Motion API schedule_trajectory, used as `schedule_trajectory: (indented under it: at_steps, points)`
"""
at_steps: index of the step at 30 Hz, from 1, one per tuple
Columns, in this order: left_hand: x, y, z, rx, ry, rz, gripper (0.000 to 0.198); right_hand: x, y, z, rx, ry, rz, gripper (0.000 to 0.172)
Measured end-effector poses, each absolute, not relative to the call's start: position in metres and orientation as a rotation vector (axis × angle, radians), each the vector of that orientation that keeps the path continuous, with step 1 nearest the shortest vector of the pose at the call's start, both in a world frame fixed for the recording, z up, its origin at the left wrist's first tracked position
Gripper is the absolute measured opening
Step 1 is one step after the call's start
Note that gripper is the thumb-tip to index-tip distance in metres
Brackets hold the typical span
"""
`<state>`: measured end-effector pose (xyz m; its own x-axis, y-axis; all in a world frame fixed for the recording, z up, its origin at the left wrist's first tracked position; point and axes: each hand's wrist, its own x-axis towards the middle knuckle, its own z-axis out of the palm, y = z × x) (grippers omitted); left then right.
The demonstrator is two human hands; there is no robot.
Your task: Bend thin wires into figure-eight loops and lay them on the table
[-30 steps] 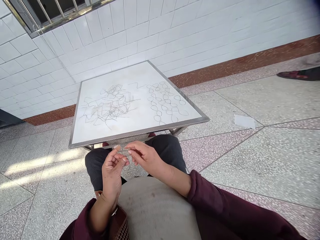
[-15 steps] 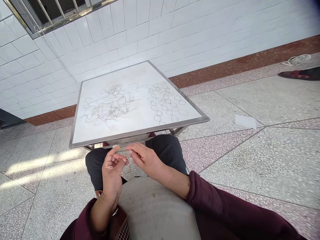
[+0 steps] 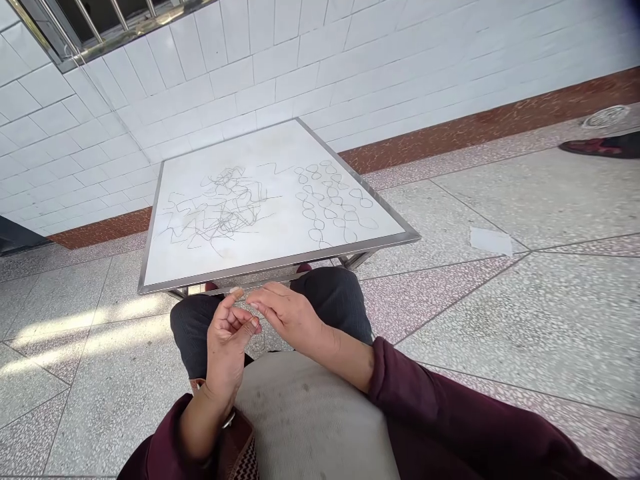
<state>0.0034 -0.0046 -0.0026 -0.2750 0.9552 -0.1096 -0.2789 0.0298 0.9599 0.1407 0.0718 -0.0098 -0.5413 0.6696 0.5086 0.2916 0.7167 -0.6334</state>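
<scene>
white table (image 3: pixel 280 147) ahead, our left hand (image 3: pixel 229 347) seems to pinch a faint wire loop (image 3: pixel 257 344), our right hand (image 3: pixel 295 317), grip unclear, just table-side.

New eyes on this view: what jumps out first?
Probably the white tabletop, mid-view against the tiled wall: a dark tangle of thin strands on its left, neater looped strands on its right. Next, the left hand and right hand, close together over the lap before the near edge; anything between their fingertips is too fine to make out.
</scene>
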Motion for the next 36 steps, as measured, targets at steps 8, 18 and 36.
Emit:
schedule_trajectory:
  at_steps: [8, 18, 36]
  points:
    - [0.0, 0.0, 0.0, 0.748, 1.263, 1.533, 0.05, 0.14, 0.076, -0.01, -0.826, -1.694, 1.477, 0.028]
    - [-0.005, 0.002, 0.006, 0.695, 1.292, 1.48, 0.052, 0.146, 0.076, -0.005, -0.767, -1.573, 1.671, 0.037]
    - [-0.004, 0.003, -0.005, 0.936, 1.364, 1.305, 0.051, 0.158, 0.069, -0.018, -0.852, -1.665, 1.583, 0.022]
